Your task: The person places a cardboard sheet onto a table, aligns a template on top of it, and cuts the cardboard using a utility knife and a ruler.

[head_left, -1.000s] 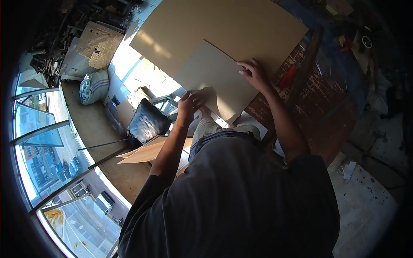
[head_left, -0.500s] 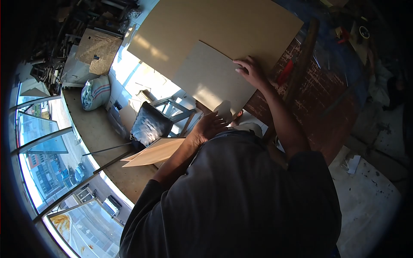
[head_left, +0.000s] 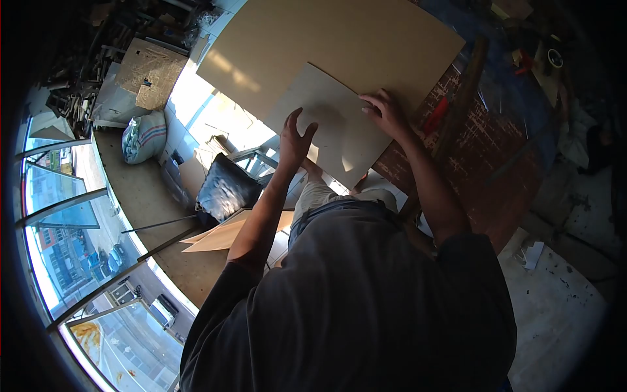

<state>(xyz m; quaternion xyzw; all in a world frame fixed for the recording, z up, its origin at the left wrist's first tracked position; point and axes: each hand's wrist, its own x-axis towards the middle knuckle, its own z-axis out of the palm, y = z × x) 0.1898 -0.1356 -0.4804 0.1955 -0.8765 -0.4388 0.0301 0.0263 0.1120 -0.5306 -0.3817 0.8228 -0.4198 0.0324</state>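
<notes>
A small grey board [head_left: 336, 134] lies before me, overlapping the near edge of a much larger tan board [head_left: 339, 39]. Above the grey board's left part is my left hand [head_left: 297, 138], open, with thumb and fingers spread and nothing between them. At the grey board's right edge my right hand [head_left: 386, 116] rests with fingers slightly bent and apart, its fingertips at the edge. A soft shadow and patches of sunlight fall on the grey board.
A scratched brown tabletop [head_left: 483, 163] with a red-handled tool [head_left: 435, 116] lies to the right. On the left are a black cushion [head_left: 228, 189], thin wooden panels [head_left: 225, 233], a stuffed sack [head_left: 145, 137] and open windows [head_left: 75, 228]. A tape roll [head_left: 554, 58] sits far right.
My left hand has moved up and forward from near my waist to over the grey board, its fingers spreading. The right hand has stayed almost in place at the board's edge.
</notes>
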